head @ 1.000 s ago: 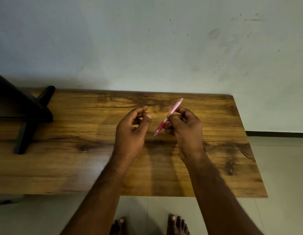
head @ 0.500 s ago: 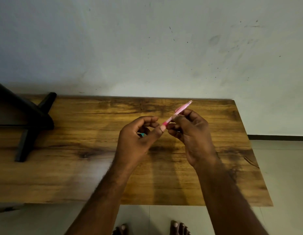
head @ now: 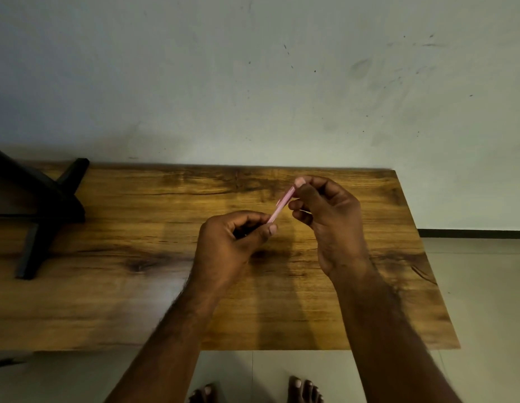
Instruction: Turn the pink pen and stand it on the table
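Observation:
A slim pink pen (head: pixel 282 206) slants in the air above the wooden table (head: pixel 136 286), its upper end toward the far right. My right hand (head: pixel 328 222) pinches the pen's upper end between thumb and fingertips. My left hand (head: pixel 232 245) has its fingers curled round the pen's lower end, which is hidden inside the fist. Both hands hover over the middle of the table, close together.
A black stand with crossed legs (head: pixel 43 213) sits on the table's far left. A pale wall (head: pixel 253 82) rises right behind the table. Tiled floor (head: pixel 479 286) lies to the right, and bare feet (head: pixel 303 391) show below the near edge.
My left hand closed in from the left and took hold of the pen's lower end. The right hand slid up to the pen's top end and shifted slightly right.

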Demonstrator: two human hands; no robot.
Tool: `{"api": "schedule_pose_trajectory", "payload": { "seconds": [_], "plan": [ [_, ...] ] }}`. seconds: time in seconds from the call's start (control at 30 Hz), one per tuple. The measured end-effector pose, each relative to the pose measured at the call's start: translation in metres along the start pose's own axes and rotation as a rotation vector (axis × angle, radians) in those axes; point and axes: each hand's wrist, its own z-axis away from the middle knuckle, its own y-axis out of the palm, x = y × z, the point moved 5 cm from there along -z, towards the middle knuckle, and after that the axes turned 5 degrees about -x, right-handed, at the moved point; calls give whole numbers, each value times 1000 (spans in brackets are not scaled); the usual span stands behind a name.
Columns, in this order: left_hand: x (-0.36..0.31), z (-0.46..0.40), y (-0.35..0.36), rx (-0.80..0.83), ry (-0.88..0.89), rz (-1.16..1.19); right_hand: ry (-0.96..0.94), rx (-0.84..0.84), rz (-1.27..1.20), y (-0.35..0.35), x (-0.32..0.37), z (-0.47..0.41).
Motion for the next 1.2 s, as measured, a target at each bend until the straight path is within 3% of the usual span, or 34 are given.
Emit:
{"api": "schedule_pose_trajectory", "payload": {
  "seconds": [0.8,0.93,1.03,1.2],
  "plan": [
    [6,-3,-3,73,8,-73,5,-26,-112,-2,-7,-6],
    [6,-1,-6,81,27,-103,-10,-95,-152,-16,3,-14],
    [7,-4,-9,32,12,-74,-23,-130,30,-24,2,-17],
    [16,-6,-11,-16,-53,-75,-91,-96,664,-28,-16,-21]
  ]
}}
